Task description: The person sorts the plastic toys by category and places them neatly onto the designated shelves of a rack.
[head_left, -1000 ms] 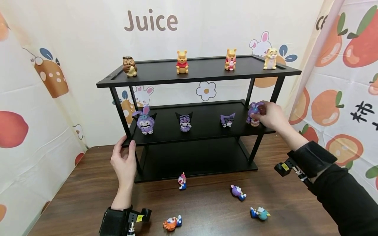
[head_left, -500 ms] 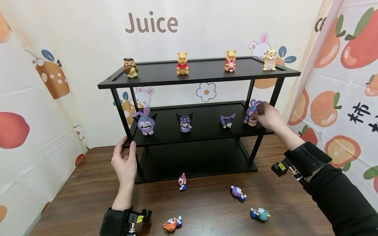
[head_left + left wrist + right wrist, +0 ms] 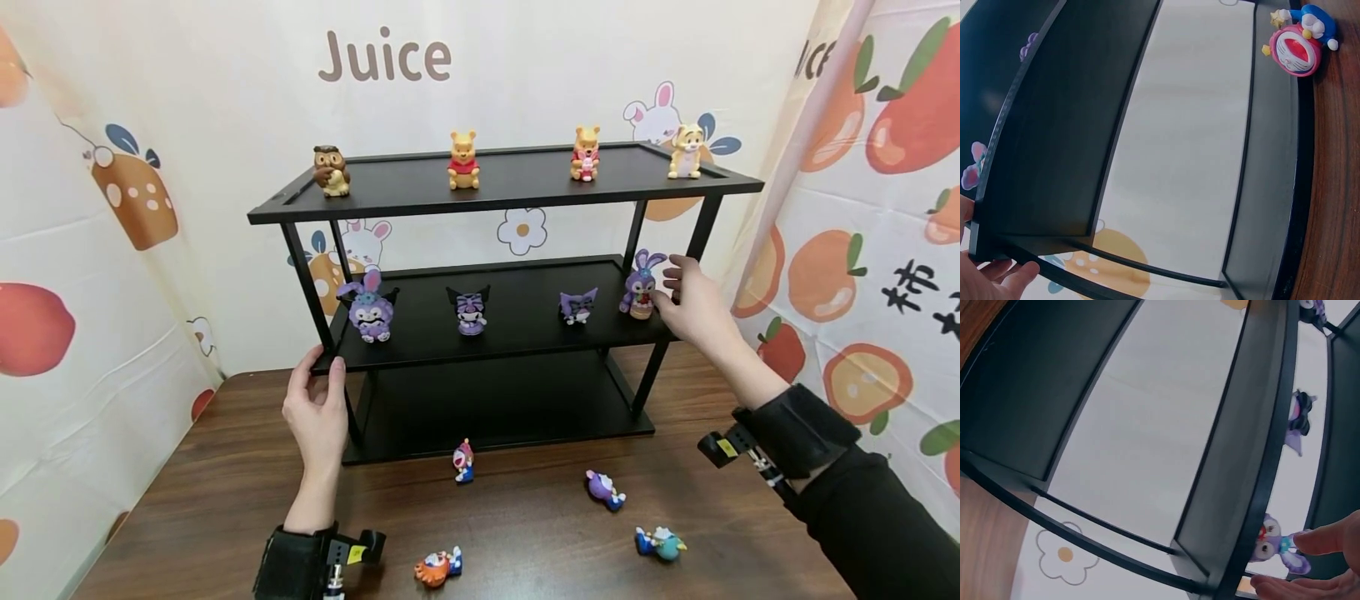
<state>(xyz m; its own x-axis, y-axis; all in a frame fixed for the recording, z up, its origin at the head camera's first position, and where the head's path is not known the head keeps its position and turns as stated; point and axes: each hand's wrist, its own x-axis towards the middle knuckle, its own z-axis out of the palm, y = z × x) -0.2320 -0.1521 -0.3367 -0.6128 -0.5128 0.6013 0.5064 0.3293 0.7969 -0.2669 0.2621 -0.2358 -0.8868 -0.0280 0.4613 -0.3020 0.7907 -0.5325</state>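
At the left end of the middle tier, my left hand [image 3: 318, 417] grips the corner of the black three-tier shelf [image 3: 480, 350], thumb in front and fingers behind. A purple rabbit figurine [image 3: 639, 286] with long ears stands upright at that tier's right end. Just right of it is my right hand [image 3: 693, 304], its thumb and fingers spread apart; the thumb is close to the figurine, and whether it touches I cannot tell. In the right wrist view the rabbit figurine [image 3: 1275, 540] shows beside the thumb. Other purple figurines [image 3: 470, 313] share the tier.
On the top tier stand an owl figurine [image 3: 331, 171], yellow bear figurines [image 3: 463, 162] and a pale yellow animal figurine [image 3: 686, 152]. Small figures lie on the wooden table [image 3: 525, 533]: pink-hooded [image 3: 463, 462], purple [image 3: 604, 491], teal [image 3: 660, 543] and orange [image 3: 438, 569].
My right hand has let go of the rabbit figurine and drawn slightly right. The figurine has shifted a little left and turned more upright. My left hand stays on the shelf corner.
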